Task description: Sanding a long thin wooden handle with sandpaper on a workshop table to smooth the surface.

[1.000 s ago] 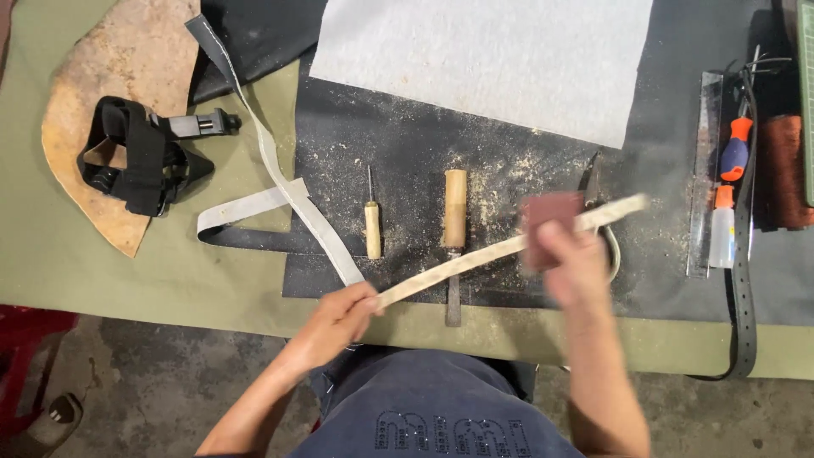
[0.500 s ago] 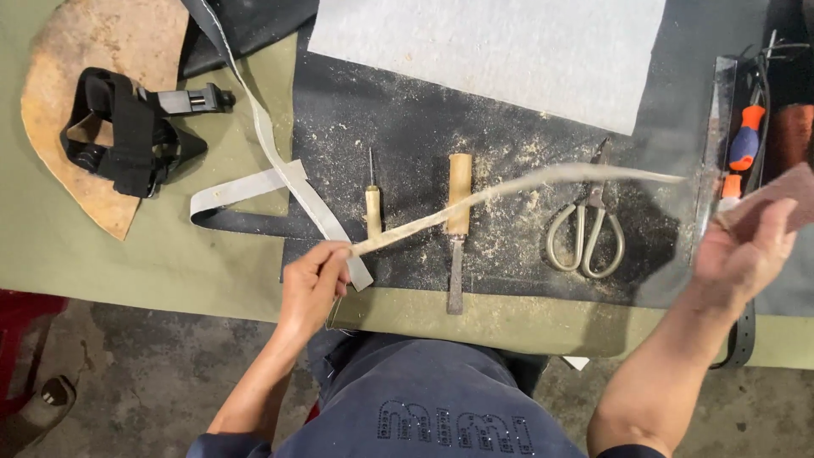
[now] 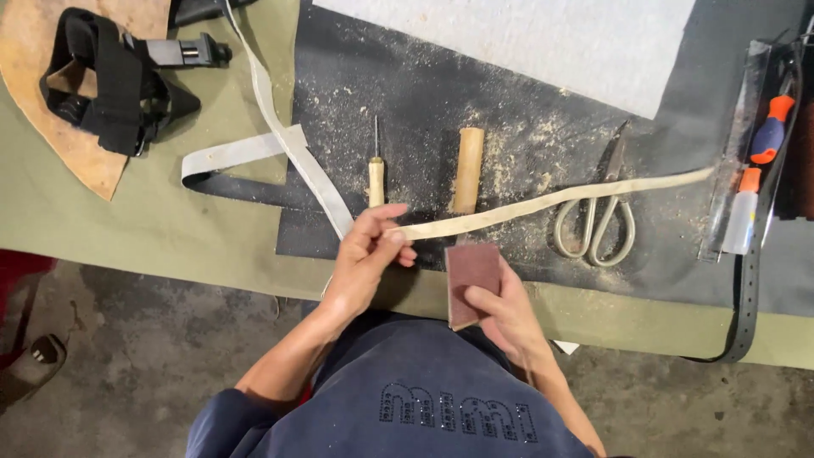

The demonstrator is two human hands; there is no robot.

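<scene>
I see the strip (image 3: 551,202) running rightward from my left hand (image 3: 366,254), crossing over the scissors (image 3: 597,222). The sanding block (image 3: 471,282) sits just below the strip's near end. The awl (image 3: 376,170) and the wooden handle (image 3: 468,170) lie side by side behind the strip.

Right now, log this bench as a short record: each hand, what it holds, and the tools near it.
Left hand: pinches the near end of a pale leather strip that runs right across the dark mat
Right hand: grips a reddish-brown sanding block, just below the strip
Tools nearby: awl, wooden-handled tool, scissors under the strip
Mat surface: dusted with pale filings
Far left: black strap harness on a tan leather piece
</scene>
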